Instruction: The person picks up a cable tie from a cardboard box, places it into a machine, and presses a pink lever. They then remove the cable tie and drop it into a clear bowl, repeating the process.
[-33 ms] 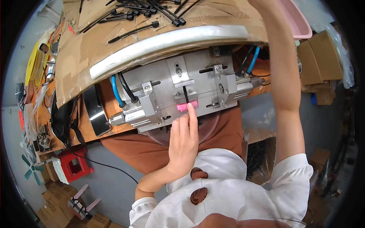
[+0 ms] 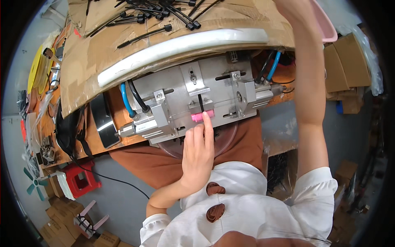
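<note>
My left hand (image 2: 197,158) reaches up from below, its index finger stretched out and the other fingers slightly bent. The index fingertip presses on a small pink block (image 2: 202,115) at the front of a metal clamping fixture (image 2: 170,99). A thin black rod (image 2: 200,101) stands between the metal holder and this fingertip, its near end at the pink block. My right hand (image 2: 293,9) is stretched far forward to the top edge, beside a pink tub (image 2: 323,22). Its fingers are cut off by the frame, so what they touch is hidden.
Several black rods with thick heads (image 2: 164,10) lie on a cardboard sheet (image 2: 82,78) behind a white padded strip (image 2: 185,47). Blue hoses (image 2: 126,99) run to cylinders on both sides. A dark phone (image 2: 103,121) lies left; a clear round bowl (image 2: 170,150) is below the fixture.
My right hand and forearm have shifted slightly toward the right at the top edge. My left hand stays with its fingertip on the pink block.
</note>
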`<state>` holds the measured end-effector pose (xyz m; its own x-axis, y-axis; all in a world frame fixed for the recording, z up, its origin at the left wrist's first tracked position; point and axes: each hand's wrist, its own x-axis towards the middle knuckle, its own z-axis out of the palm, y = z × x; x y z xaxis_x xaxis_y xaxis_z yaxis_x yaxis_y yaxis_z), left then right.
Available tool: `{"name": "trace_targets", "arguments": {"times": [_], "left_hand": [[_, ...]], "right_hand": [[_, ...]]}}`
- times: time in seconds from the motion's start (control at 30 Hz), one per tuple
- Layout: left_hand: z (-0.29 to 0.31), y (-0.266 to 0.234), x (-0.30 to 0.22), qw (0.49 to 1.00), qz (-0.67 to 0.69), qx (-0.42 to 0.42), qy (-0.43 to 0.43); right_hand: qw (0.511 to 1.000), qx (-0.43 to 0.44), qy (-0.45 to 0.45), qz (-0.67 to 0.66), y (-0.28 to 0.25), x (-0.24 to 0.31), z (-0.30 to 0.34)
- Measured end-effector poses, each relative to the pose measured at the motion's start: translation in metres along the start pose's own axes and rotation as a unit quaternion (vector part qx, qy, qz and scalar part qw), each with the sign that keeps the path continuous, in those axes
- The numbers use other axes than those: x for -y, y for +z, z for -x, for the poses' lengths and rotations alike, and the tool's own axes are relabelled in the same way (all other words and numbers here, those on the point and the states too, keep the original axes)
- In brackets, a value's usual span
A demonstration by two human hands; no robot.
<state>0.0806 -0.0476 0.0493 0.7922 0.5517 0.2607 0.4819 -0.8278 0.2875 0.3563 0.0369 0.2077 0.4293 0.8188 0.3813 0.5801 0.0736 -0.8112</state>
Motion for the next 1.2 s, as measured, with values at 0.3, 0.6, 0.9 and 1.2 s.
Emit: {"name": "trace_targets", "arguments": {"times": [0.3, 0.6, 0.9, 1.2], "left_hand": [[-0.052, -0.054, 0.023, 0.995, 0.044, -0.088, 0.019], [-0.16, -0.084, 0.094, 0.993, 0.042, -0.089, 0.057], [-0.064, -0.08, 0.047, 0.977, 0.09, -0.194, -0.019], [0.012, 0.004, -0.001, 0.995, 0.085, -0.037, -0.043]], "right_hand": [[0.977, 0.034, -0.182, 0.111, 0.042, -0.018, 0.226], [0.983, 0.089, -0.117, 0.106, 0.109, -0.041, 0.26], [0.919, -0.017, -0.303, 0.253, 0.044, -0.033, 0.154], [0.924, 0.07, -0.252, 0.279, 0.006, -0.065, -0.013]]}}
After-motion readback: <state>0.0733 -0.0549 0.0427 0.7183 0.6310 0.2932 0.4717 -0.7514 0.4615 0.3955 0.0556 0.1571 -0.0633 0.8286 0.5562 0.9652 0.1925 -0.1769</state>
